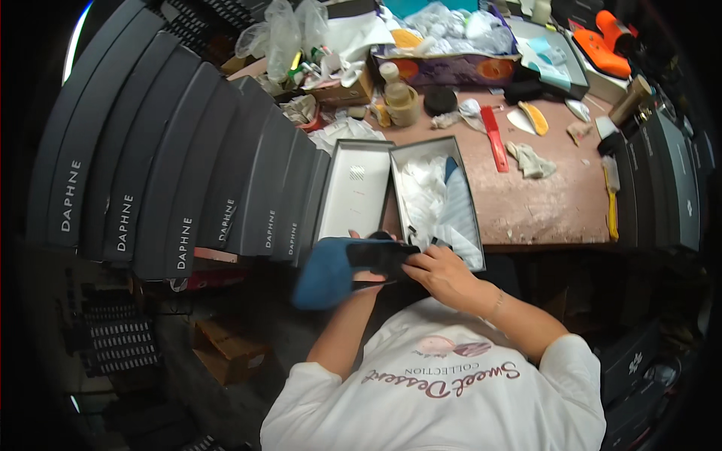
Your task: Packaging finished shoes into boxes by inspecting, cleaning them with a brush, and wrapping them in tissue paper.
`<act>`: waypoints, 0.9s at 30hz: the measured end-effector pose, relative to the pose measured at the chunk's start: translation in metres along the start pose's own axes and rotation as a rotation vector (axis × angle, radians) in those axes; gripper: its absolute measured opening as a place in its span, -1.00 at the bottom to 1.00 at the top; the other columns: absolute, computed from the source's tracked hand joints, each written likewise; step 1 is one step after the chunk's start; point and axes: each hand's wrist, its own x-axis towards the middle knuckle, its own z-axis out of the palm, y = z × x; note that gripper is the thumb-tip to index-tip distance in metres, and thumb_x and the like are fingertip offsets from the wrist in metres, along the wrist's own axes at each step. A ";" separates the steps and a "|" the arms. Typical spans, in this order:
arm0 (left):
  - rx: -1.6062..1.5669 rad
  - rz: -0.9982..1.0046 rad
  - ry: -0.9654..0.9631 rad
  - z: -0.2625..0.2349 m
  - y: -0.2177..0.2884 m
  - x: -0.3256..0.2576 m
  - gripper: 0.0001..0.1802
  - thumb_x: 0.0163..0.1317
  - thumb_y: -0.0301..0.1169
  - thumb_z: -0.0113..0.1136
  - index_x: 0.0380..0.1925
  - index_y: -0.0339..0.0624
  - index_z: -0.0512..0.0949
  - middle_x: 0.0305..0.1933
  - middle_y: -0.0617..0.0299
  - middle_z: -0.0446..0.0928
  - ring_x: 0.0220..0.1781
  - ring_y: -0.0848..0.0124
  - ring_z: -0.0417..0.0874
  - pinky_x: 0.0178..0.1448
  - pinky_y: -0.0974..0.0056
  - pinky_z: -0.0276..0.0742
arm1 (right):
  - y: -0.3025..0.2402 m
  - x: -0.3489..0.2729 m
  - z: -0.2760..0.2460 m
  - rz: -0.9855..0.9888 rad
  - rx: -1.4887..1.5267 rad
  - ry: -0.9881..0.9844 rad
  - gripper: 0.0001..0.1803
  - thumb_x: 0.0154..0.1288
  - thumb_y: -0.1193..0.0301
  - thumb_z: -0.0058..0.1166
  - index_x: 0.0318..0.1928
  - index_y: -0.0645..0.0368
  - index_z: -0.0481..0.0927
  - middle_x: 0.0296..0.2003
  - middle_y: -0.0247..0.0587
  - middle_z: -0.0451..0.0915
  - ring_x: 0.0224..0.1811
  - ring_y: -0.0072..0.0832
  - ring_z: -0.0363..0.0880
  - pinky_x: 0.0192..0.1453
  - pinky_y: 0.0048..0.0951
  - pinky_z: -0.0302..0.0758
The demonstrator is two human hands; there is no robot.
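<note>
I have the left hand (370,279) wrapped under the blue-and-black shoe (322,275) (slightly blurred), the right hand (445,278) curled, seemingly pinching its right end: an adjustment, I judge, needing steady support next, just nearside of the open box (470,198).

The shoe (323,278) in my left hand (370,278) looks matt and suede-like, while beyond my right hand (445,275) crumpled paper (423,188) lies in a smooth cardboard box (471,207) on a scuffed, faintly shiny tabletop (549,203).

Before you is a brown, stained surface (538,207). The floor (237,406) beside you is dark. A white light (77,41) glows at upper left.
</note>
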 end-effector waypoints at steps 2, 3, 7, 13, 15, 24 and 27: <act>-0.025 0.025 -0.057 -0.018 0.013 -0.001 -0.41 0.27 0.10 -0.04 -0.11 -0.23 0.58 -0.09 -0.04 0.62 0.07 0.09 0.60 0.05 -0.07 0.60 | 0.004 -0.003 -0.014 0.029 0.096 0.180 -0.56 0.09 0.48 0.16 0.05 0.24 0.55 -0.03 -0.12 0.52 -0.10 -0.22 0.45 0.05 -0.28 0.39; 0.095 0.092 0.087 -0.027 0.006 0.000 -0.44 0.32 0.07 -0.09 -0.04 -0.20 0.53 -0.05 0.01 0.58 0.05 0.13 0.60 0.09 -0.02 0.58 | -0.003 0.002 -0.030 0.052 0.148 0.300 -0.55 0.09 0.46 0.19 0.05 0.28 0.53 -0.03 -0.06 0.51 -0.08 -0.15 0.45 0.07 -0.24 0.39; 0.288 0.293 0.225 0.046 -0.033 -0.007 -0.55 0.47 -0.09 -0.11 0.15 -0.16 0.41 0.08 0.26 0.47 0.10 0.33 0.51 0.25 0.23 0.40 | -0.010 0.046 -0.003 0.139 0.248 0.402 -0.41 0.15 0.32 0.27 0.16 0.30 0.43 0.07 0.05 0.46 -0.01 -0.13 0.46 0.08 -0.26 0.39; 1.416 0.044 -0.429 0.065 0.041 -0.054 0.17 -0.12 0.19 0.44 0.38 -0.27 0.16 0.43 0.01 0.19 0.50 0.22 0.12 0.51 0.20 -0.05 | 0.023 0.011 -0.021 0.598 1.437 0.166 -0.54 0.18 0.50 0.23 0.11 0.27 0.50 -0.06 -0.29 0.59 -0.01 -0.56 0.53 0.12 -0.47 0.46; 0.957 0.001 -0.287 0.078 0.050 -0.052 0.29 -0.13 0.27 0.39 0.42 -0.35 0.03 0.48 -0.03 0.08 0.54 0.21 0.02 0.54 0.18 -0.14 | 0.018 0.004 -0.012 0.607 1.594 0.128 -0.47 0.18 0.46 0.22 0.17 0.28 0.43 -0.01 -0.25 0.56 0.04 -0.54 0.50 0.17 -0.45 0.44; 0.621 -0.264 -0.264 0.096 -0.021 -0.054 -0.22 -0.01 -0.30 0.38 0.22 -0.38 0.33 0.16 -0.08 0.49 0.17 0.20 0.56 0.28 0.14 0.44 | -0.012 -0.077 -0.043 0.662 1.145 -0.189 -0.39 0.30 0.29 0.16 0.26 0.30 0.28 0.09 0.01 0.45 0.17 -0.32 0.42 0.28 -0.37 0.31; 0.623 -0.299 -0.248 0.107 -0.020 -0.059 -0.39 0.10 -0.42 0.32 0.18 -0.31 0.39 0.10 0.03 0.52 0.11 0.31 0.58 0.18 0.23 0.50 | -0.035 -0.124 -0.026 0.626 1.003 -0.093 -0.41 0.31 0.41 0.06 0.30 0.25 0.23 0.19 0.04 0.34 0.26 -0.22 0.34 0.32 -0.31 0.27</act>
